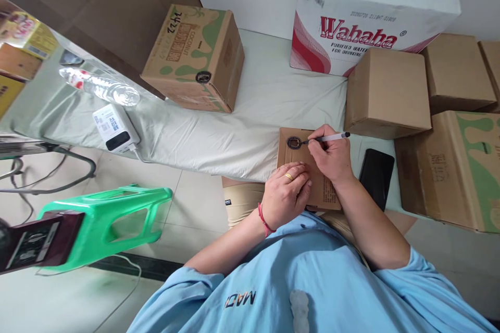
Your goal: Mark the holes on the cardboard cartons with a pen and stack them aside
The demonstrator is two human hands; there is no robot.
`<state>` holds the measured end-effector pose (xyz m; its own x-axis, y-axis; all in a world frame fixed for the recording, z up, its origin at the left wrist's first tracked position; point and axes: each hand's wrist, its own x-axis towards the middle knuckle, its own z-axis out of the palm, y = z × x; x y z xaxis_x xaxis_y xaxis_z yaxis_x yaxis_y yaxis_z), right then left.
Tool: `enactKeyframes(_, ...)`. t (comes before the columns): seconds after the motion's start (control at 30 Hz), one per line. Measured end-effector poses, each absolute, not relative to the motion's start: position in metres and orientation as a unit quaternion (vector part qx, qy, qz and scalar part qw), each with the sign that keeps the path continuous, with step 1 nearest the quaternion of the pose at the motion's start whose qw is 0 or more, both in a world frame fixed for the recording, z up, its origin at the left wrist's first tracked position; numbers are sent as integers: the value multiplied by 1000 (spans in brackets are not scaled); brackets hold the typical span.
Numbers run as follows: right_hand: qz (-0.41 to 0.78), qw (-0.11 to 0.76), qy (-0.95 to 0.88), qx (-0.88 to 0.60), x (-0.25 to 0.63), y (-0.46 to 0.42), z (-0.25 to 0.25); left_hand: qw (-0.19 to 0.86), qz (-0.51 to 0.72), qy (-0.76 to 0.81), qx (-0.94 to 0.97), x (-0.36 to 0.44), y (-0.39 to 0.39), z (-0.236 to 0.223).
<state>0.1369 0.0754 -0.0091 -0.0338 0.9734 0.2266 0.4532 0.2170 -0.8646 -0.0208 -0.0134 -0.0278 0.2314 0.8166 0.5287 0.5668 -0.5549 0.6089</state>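
Note:
A brown cardboard box (321, 187) rests at the front edge of the cloth-covered surface, close to my body. My right hand (330, 155) grips a white marker pen (332, 137) with a black end. Its tip meets the cardboard beside a dark ring-shaped mark (294, 142) near the box's far left corner. My left hand (287, 187) lies flat on the box with its fingers extended, a ring on one finger and a red cord at the wrist. Just right of my right forearm lies a black phone (376, 174).
Plain cardboard boxes (386, 91) and a large white-and-red carton (363, 26) stand at the back right. A green-printed box (195, 57) stands at the back left. Further left are a clear bottle (103, 88) and a white power bank (116, 127). A green stool (113, 218) stands on the floor.

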Motion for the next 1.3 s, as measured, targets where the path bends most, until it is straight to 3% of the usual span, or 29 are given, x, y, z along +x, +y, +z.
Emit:
enactKeyframes(0.23, 330, 428, -663, -518, 136, 73, -9, 141, 433, 449, 769, -20, -14, -29)
enactKeyframes(0.33, 339, 471, -638, -506, 138, 68, -9, 143, 424, 449, 773, -20, -14, -29)
enactKeyframes(0.47, 245, 531, -610, -535, 165, 60, -8, 137, 420, 444, 780, -20, -13, -29)
enactKeyframes(0.57, 118, 429, -674, -590, 199, 52, -13, 129, 425, 441, 780, -20, -13, -29)
enactKeyframes(0.7, 73, 106, -756, -642, 227, 34, -23, 132, 417, 448, 779, -19, -12, -30)
enactKeyframes(0.77, 86, 6, -761, -643, 232, 22, -26, 133, 409, 450, 782, -19, -12, -29)
enactKeyframes(1.0, -28, 26, -622, -782, 256, -41, -35, 127, 398, 444, 793, -22, -13, -31)
enactKeyframes(1.13, -3, -12, -573, -820, 257, -63, -42, 137, 398, 441, 793, -21, -12, -32)
enactKeyframes(1.3, 11, 6, -523, -853, 244, -49, -48, 166, 404, 426, 793, -20, -8, -27)
